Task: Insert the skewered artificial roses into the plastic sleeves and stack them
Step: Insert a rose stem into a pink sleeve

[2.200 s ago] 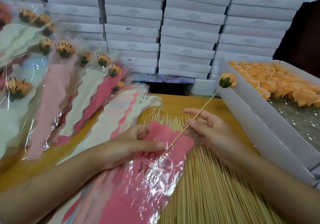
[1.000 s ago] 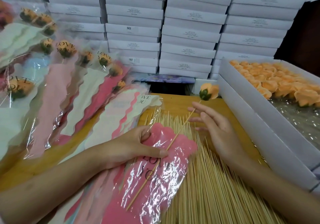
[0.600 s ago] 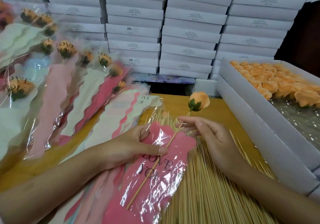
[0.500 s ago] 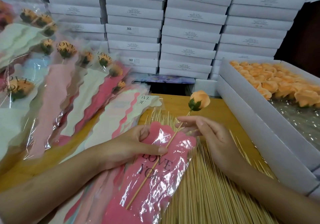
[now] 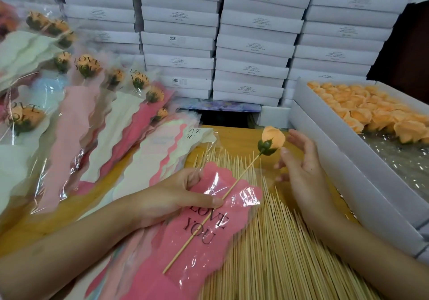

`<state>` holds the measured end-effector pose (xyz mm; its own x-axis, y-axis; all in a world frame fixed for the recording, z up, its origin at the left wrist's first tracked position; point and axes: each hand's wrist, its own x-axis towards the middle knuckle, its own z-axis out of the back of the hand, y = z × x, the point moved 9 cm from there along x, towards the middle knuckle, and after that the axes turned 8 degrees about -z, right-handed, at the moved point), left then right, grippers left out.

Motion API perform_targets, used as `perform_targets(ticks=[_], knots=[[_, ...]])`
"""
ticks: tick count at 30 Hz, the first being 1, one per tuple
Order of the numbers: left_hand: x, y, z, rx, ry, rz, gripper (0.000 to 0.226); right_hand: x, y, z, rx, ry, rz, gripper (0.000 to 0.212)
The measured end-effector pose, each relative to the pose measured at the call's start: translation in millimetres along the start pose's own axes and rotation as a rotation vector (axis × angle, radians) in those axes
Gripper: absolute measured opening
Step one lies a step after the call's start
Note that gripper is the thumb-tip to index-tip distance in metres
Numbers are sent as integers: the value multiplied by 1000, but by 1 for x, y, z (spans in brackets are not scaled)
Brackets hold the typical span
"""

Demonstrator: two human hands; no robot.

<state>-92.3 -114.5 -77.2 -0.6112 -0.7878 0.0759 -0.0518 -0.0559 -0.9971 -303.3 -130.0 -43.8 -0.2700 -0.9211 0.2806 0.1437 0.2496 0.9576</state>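
- my left hand pinches the pink plastic sleeve at its mouth, thumb on the thin wooden skewer.
- the skewer slants from inside the sleeve up-right to the peach artificial rose outside.
- my right hand, empty and spread, sits just beside that rose.

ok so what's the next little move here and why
Probably take the rose with the open right hand and slide it further down. The skewer is only partly in the sleeve, the bloom is outside its mouth, and the left hand pins the sleeve.
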Motion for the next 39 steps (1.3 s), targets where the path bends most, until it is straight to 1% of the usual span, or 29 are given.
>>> perform_targets(ticks=[1, 2, 4, 5, 6, 7, 9, 10, 12, 13, 14, 15, 16, 17, 21, 22, 24, 25, 28, 36, 39], knots=[[-1, -2, -2, 4, 25, -9, 37, 0, -3, -3, 9, 25, -27, 32], [0, -2, -3, 7, 28, -9, 37, 0, -5, -5, 10, 52, -48, 31], [0, -1, -1, 6, 1, -2, 57, 0, -6, -9, 12, 92, -67, 28], [0, -2, 0, 9, -16, -3, 61, 0, -5, -10, 21, 103, -69, 26], [0, -2, 0, 20, -19, -6, 60, 0, -5, -10, 33, 110, -71, 26], [0, -1, 1, 28, -7, -9, 54, -1, -5, -10, 45, 119, -72, 26], [1, -1, 1, 44, 7, -15, 31, -3, -3, -12, 66, 142, -65, 25], [1, -1, 1, 49, 11, -18, 24, -4, -3, -13, 66, 154, -54, 24], [2, 1, 2, 53, 17, -27, 28, -6, 0, -17, 47, 179, -29, 23], [2, 0, 1, 48, 26, -27, 25, -7, 1, -19, 40, 194, -22, 22], [1, 0, -1, 40, 36, -26, 13, -7, 1, -21, 35, 208, -18, 22], [1, -1, -2, 32, 52, -29, 11, -8, 1, -22, 29, 221, -14, 22], [1, -1, -2, 24, 52, -30, 24, -9, 2, -23, 24, 230, -9, 22], [1, -2, -4, 21, 60, -25, 28, -9, 2, -24, 23, 236, -6, 21], [1, -3, -4, 35, 71, -46, 9, -11, 4, -26, 35, 254, 3, 20], [1, -3, -4, 37, 72, -48, 10, -11, 5, -27, 37, 263, 7, 20], [2, 1, -1, 36, 53, -26, 27, -12, 6, -28, 35, 284, 16, 19], [1, 1, -1, 31, 48, -18, 30, -13, 6, -28, 30, 291, 22, 19], [1, 0, -2, 14, 33, -6, 16, -15, 7, -29, 23, 307, 29, 19], [1, -4, -4, 1, 28, -40, 33, -15, 6, -32, -6, 307, 12, 13], [1, -9, -8, -4, 47, -60, 30, -17, 7, -35, -14, 323, 5, 14]])
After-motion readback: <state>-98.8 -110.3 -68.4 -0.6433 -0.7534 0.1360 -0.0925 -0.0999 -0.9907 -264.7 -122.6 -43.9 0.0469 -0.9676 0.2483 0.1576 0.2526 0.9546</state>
